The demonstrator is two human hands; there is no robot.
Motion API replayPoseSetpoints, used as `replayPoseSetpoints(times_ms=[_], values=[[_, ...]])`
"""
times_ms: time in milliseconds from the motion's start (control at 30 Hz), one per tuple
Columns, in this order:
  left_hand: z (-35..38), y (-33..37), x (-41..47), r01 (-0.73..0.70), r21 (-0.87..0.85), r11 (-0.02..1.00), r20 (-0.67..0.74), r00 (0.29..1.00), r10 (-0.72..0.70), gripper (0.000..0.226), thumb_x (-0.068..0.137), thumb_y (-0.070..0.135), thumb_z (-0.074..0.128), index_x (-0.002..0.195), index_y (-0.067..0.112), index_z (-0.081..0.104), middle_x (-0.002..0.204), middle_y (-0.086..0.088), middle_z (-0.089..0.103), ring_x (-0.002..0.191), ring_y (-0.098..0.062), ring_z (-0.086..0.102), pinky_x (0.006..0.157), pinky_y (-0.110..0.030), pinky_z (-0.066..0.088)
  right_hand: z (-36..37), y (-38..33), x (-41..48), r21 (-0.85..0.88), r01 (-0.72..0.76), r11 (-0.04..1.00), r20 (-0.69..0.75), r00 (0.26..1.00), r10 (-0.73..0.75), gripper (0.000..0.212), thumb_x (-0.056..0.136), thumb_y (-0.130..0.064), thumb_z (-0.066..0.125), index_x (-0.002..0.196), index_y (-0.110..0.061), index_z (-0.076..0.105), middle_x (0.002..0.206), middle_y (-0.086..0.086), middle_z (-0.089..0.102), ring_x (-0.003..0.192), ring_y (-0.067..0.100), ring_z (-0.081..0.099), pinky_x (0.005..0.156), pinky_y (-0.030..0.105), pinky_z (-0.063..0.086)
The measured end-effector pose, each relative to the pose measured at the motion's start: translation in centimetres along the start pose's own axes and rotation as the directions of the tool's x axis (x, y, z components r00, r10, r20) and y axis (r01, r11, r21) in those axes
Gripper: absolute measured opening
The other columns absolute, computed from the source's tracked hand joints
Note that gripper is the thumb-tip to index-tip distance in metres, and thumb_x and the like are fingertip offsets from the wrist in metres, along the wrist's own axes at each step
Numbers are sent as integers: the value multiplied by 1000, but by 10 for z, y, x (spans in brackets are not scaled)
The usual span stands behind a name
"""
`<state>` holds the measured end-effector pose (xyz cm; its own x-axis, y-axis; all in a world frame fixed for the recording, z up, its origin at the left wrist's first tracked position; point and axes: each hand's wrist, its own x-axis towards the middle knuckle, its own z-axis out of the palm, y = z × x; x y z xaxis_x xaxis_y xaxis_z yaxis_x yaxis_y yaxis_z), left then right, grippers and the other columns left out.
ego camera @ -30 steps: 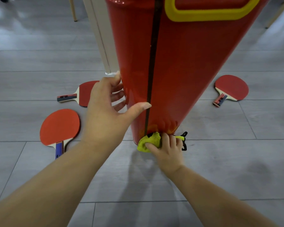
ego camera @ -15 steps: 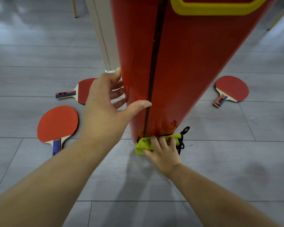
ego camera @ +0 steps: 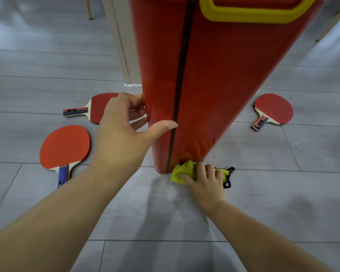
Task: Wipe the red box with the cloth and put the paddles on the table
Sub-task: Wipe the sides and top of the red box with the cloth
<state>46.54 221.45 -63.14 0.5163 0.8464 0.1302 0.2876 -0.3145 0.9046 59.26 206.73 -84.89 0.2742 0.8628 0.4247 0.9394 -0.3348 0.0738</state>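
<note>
Fingers (ego camera: 202, 171) of your right hand (ego camera: 206, 183) press the cloth (ego camera: 182, 171) against the red box (ego camera: 214, 85) base; your left hand (ego camera: 122, 132) steadies it, spread. Wiping underway; three paddles (ego camera: 65, 146) remain on the floor (ego camera: 165, 222).

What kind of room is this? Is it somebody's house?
Probably a room in a home, though I can't be sure. The floor is grey wood-look planks, a pale door frame stands behind the red box, and table tennis paddles lie loose on the floor.
</note>
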Motion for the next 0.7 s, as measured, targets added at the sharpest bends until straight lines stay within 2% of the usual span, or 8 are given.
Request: replayPoseSetpoints(times_ms=[67,200,267,333,400,500,600,700], values=[[0,1,0,-1,3,1000,-4,1000,1,63,54,54,75,107,28,55,112,6,60,95,5,59,73,0,44,0,-17,10,35,43,998,-61,997,-41,28,75,-17,51,96,-33,60,102,15,42,80,31,43,62,42,43],[0,3,0,-3,22,1000,2,1000,3,58,57,50,76,106,27,54,113,6,60,94,10,56,67,4,40,-4,-28,19,6,90,996,-59,994,-90,34,74,-11,45,89,-33,66,106,14,42,82,30,43,67,45,46],[-1,5,0,-14,43,999,5,1000,14,55,60,45,77,106,26,55,114,4,59,91,9,56,65,6,37,-8,-24,18,-10,114,993,-36,993,-114,32,70,-12,50,89,-33,66,107,13,41,83,31,43,67,46,47],[-1,6,-1,-22,54,998,10,1000,22,53,62,42,78,107,23,55,113,3,59,90,5,55,64,7,36,-15,-18,17,-23,110,994,6,994,-110,35,59,-13,64,89,-32,65,106,12,40,85,31,42,65,46,47],[-1,8,-3,-21,74,997,10,1000,21,53,64,43,77,107,22,55,110,5,59,91,3,55,63,7,36,-24,-13,18,-11,45,999,69,997,-45,50,46,-13,76,90,-32,66,106,13,41,85,31,41,61,44,47],[-3,9,-6,-17,122,992,6,1000,16,47,68,42,76,105,22,54,95,13,59,83,5,55,61,5,37,-44,-5,16,9,-81,997,165,983,78,63,35,-14,82,93,-31,65,105,13,40,82,32,44,58,43,46],[-8,11,-12,-7,176,984,36,999,1,43,71,40,75,102,23,51,91,13,56,70,4,55,58,-4,40,-70,1,16,27,-176,984,212,963,167,64,38,-13,84,96,-30,64,103,13,42,75,37,53,55,43,46],[-17,17,-17,-14,204,979,78,997,-2,42,73,42,72,104,19,53,94,5,60,76,-1,56,62,-12,39,-102,10,19,57,-271,961,185,949,257,67,46,-8,82,103,-30,56,100,15,50,73,38,54,54,43,45]])
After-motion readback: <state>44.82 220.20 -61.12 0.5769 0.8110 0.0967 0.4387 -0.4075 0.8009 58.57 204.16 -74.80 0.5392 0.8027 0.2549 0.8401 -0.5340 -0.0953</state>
